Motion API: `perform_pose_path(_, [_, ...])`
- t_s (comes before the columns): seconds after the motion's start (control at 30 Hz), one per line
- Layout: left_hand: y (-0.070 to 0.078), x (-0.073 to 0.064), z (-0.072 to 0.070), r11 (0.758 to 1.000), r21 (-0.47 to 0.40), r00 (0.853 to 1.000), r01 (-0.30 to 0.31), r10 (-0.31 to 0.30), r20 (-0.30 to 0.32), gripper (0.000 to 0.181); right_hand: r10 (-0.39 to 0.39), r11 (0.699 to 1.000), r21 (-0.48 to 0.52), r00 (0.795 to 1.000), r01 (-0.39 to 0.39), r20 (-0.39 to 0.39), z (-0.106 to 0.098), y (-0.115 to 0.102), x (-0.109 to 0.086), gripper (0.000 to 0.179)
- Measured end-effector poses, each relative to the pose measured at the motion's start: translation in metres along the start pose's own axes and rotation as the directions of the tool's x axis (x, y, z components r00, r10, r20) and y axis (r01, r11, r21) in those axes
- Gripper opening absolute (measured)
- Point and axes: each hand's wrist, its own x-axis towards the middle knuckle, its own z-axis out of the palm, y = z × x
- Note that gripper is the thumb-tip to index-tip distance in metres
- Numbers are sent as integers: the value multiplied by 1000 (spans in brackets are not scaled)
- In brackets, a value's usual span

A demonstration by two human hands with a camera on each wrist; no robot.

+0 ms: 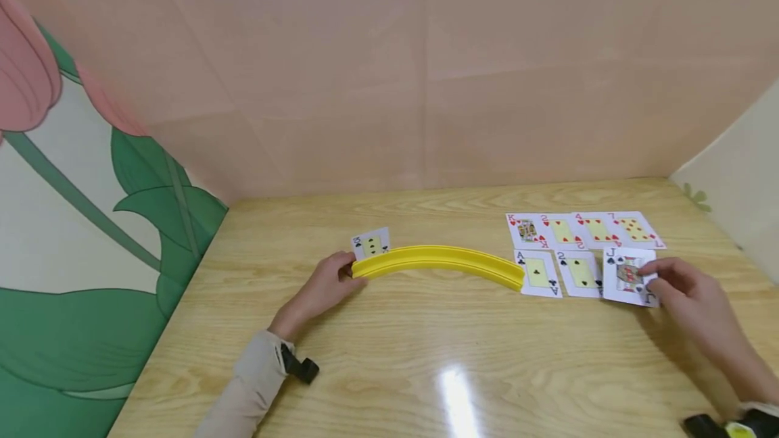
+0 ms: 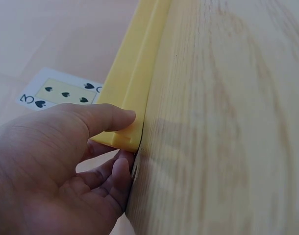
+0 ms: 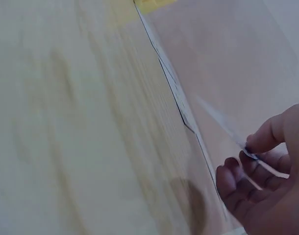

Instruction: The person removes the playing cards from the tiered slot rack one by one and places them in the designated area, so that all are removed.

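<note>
A curved yellow card holder (image 1: pixel 437 257) lies across the middle of the table, and my left hand (image 1: pixel 322 284) grips its left end. In the left wrist view the thumb lies on top of the yellow holder (image 2: pixel 132 73) with fingers beneath its end. A three of spades (image 1: pixel 372 243) stands tilted at the holder's left end. My right hand (image 1: pixel 694 296) pinches a jack of spades (image 1: pixel 627 276) by its right edge. Seen edge-on from the right wrist, that card (image 3: pixel 220 120) is raised off the table between thumb and fingers.
Behind the jack runs an overlapping row: king of hearts (image 1: pixel 526 231), two (image 1: pixel 560 232), four (image 1: pixel 593 230) and seven (image 1: pixel 633 228). An ace of clubs (image 1: pixel 538 274) touches the holder's right end, beside a black two (image 1: pixel 578 272). A pink backdrop (image 1: pixel 426 86) rises behind the table.
</note>
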Motion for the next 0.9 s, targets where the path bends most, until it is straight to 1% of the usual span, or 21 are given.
perform_pose_path(0.13, [0,0,0,1000,-7,1000,11,-11,-2,45,11,996,-87,999,-6,49,1,10,5,19])
perform_pose_path(0.23, [0,0,0,1000,-8,1000,11,-11,-3,46,4,991,-135,996,8,86,1,16,8,26])
perform_pose_path(0.33, [0,0,0,1000,-9,1000,6,-6,-3,46,-23,987,-156,995,38,94,0,20,10,30])
perform_pose_path(0.4, [0,0,1,1000,-9,1000,6,-6,-2,46,-52,985,-161,994,66,91,0,22,10,31])
perform_pose_path(0.5, [-1,0,1,1000,-10,1000,6,-6,1,46,-108,982,-150,992,118,68,0,25,9,31])
perform_pose_path(0.63, [-1,0,1,1000,-12,1000,2,-2,1,46,-159,977,-139,987,163,37,1,27,8,33])
perform_pose_path(0.77, [0,0,0,1000,-15,1000,3,-3,1,46,-188,972,-140,982,190,24,2,26,8,33])
perform_pose_path(0.9, [0,-1,0,1000,-20,1000,3,-2,3,47,-208,971,-115,978,207,10,2,25,7,35])
